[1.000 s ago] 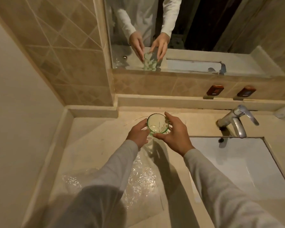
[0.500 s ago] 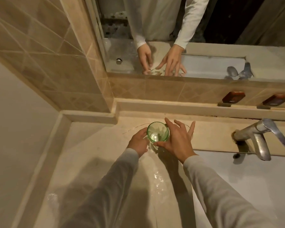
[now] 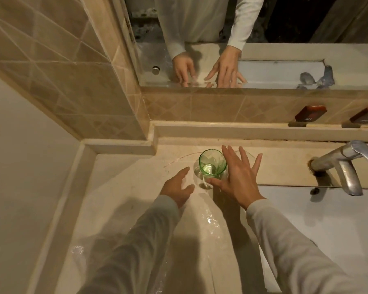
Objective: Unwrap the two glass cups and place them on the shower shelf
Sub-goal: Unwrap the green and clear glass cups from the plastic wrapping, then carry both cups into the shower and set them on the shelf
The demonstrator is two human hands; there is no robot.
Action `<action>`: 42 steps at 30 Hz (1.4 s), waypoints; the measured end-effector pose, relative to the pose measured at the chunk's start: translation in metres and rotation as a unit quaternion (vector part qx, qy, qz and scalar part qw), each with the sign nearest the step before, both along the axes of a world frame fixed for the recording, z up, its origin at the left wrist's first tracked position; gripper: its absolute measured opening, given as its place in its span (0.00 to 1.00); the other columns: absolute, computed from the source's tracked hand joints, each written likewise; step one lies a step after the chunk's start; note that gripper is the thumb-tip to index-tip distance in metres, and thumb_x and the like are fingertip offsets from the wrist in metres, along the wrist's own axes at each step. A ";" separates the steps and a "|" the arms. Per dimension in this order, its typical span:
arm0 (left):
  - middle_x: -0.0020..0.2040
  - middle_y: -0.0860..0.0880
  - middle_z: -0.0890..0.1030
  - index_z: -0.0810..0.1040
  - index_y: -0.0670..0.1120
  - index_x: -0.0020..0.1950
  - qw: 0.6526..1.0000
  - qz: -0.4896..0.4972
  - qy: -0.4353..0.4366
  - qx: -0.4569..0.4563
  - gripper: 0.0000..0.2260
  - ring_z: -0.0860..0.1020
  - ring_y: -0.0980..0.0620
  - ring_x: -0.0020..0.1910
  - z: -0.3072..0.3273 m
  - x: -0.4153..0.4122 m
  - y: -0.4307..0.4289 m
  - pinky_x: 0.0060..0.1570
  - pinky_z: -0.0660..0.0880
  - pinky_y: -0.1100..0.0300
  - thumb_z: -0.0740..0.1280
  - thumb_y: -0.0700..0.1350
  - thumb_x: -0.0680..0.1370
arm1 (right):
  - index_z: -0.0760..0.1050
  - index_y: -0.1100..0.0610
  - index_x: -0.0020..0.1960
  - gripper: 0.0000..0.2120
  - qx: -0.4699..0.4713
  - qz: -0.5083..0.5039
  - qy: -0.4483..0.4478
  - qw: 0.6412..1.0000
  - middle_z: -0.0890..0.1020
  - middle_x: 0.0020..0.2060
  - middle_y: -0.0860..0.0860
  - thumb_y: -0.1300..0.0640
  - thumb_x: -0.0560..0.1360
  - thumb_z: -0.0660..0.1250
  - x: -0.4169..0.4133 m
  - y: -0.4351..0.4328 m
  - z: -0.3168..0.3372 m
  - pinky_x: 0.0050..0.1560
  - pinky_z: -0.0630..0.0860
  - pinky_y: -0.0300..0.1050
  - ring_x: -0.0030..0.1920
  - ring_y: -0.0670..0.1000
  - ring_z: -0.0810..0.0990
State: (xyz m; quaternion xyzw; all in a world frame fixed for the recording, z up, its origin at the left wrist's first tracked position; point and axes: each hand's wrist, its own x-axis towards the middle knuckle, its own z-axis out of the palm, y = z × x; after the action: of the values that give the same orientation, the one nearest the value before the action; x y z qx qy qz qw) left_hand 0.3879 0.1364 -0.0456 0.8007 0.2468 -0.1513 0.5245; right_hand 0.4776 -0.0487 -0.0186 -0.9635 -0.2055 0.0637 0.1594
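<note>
A green glass cup (image 3: 212, 164) stands upright on the beige stone counter (image 3: 123, 187), near the back ledge. My left hand (image 3: 177, 187) hovers just left of it with fingers spread, apart from the glass. On the cup's right is my right hand (image 3: 237, 177), flat and open, its thumb close to the cup's base. Clear plastic wrap (image 3: 208, 225) lies on the counter between my forearms. I see only one cup.
A white sink basin (image 3: 319, 219) lies at the right under a metal tap (image 3: 342, 166). The back ledge (image 3: 242, 130) carries two brown holders (image 3: 310, 113). A mirror (image 3: 263, 49) above reflects my hands. Tiled wall stands at the left.
Both hands have let go of the green cup, which now stands on the counter. The fingers have opened and drawn slightly away from it.
</note>
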 end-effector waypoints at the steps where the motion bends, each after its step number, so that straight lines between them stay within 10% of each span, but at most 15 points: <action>1: 0.70 0.50 0.74 0.67 0.53 0.73 0.996 -0.047 0.022 0.076 0.27 0.72 0.49 0.68 -0.002 -0.017 0.015 0.68 0.68 0.55 0.70 0.50 0.75 | 0.58 0.49 0.80 0.48 0.016 -0.010 -0.003 1.000 0.65 0.79 0.53 0.30 0.68 0.71 -0.009 -0.001 0.002 0.74 0.31 0.69 0.81 0.59 0.53; 8: 0.55 0.48 0.77 0.74 0.52 0.62 0.932 -0.155 0.135 0.299 0.30 0.76 0.46 0.55 -0.004 -0.137 0.099 0.56 0.74 0.53 0.72 0.67 0.66 | 0.65 0.49 0.77 0.37 0.197 -0.163 0.110 0.961 0.71 0.75 0.50 0.35 0.73 0.69 -0.128 -0.020 0.010 0.79 0.40 0.64 0.77 0.54 0.65; 13: 0.37 0.52 0.79 0.75 0.53 0.39 0.970 -0.060 0.084 0.222 0.09 0.79 0.44 0.46 -0.010 -0.172 0.114 0.44 0.72 0.58 0.68 0.55 0.75 | 0.67 0.44 0.75 0.38 0.215 -0.282 0.204 0.912 0.73 0.73 0.48 0.32 0.70 0.70 -0.227 -0.020 0.008 0.76 0.60 0.60 0.73 0.54 0.70; 18: 0.27 0.53 0.77 0.75 0.51 0.39 0.973 0.226 -0.041 -0.002 0.11 0.76 0.49 0.25 -0.008 -0.187 0.125 0.26 0.73 0.58 0.66 0.56 0.76 | 0.55 0.49 0.81 0.47 0.329 -0.340 0.343 0.811 0.66 0.74 0.43 0.47 0.70 0.79 -0.281 0.024 0.010 0.52 0.71 0.24 0.74 0.50 0.66; 22: 0.27 0.50 0.79 0.75 0.51 0.39 0.925 0.371 -0.078 0.001 0.10 0.73 0.50 0.21 -0.001 -0.178 0.145 0.26 0.72 0.60 0.64 0.56 0.75 | 0.77 0.57 0.63 0.19 0.318 -0.246 0.467 0.788 0.83 0.51 0.53 0.55 0.75 0.76 -0.271 0.062 0.014 0.43 0.78 0.34 0.47 0.48 0.83; 25: 0.28 0.51 0.81 0.75 0.47 0.41 0.913 0.401 -0.063 0.052 0.11 0.77 0.48 0.23 0.005 -0.166 0.177 0.29 0.77 0.59 0.63 0.54 0.76 | 0.78 0.72 0.45 0.03 0.382 -0.214 0.477 0.762 0.78 0.30 0.56 0.73 0.77 0.67 -0.263 0.074 0.017 0.30 0.76 0.41 0.28 0.50 0.78; 31: 0.55 0.37 0.81 0.74 0.44 0.59 0.923 0.341 -0.042 0.173 0.14 0.80 0.37 0.53 0.016 -0.155 0.210 0.56 0.76 0.50 0.63 0.50 0.78 | 0.84 0.64 0.40 0.11 0.330 -0.223 0.382 0.834 0.80 0.31 0.69 0.72 0.75 0.64 -0.258 0.078 0.016 0.31 0.82 0.47 0.27 0.55 0.77; 36: 0.78 0.39 0.56 0.55 0.48 0.78 0.901 0.046 -0.149 0.404 0.36 0.57 0.39 0.75 0.011 -0.194 0.159 0.71 0.58 0.43 0.62 0.62 0.76 | 0.84 0.59 0.43 0.06 0.283 -0.249 0.365 0.851 0.84 0.27 0.52 0.62 0.76 0.69 -0.265 0.101 -0.001 0.31 0.81 0.42 0.24 0.51 0.79; 42: 0.72 0.47 0.21 0.26 0.60 0.74 0.906 -0.152 0.121 0.377 0.50 0.25 0.42 0.73 -0.053 -0.236 0.123 0.74 0.34 0.42 0.39 0.83 0.60 | 0.73 0.53 0.54 0.13 0.062 -0.125 0.231 0.963 0.80 0.49 0.48 0.47 0.75 0.69 -0.270 0.101 -0.009 0.45 0.71 0.40 0.48 0.50 0.78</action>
State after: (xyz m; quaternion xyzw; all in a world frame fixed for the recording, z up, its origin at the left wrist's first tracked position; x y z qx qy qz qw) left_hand 0.1515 0.2594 -0.0988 0.9421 0.2223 -0.2203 0.1206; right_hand 0.2075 0.0520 -0.0275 -0.9288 -0.0446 0.2514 0.2686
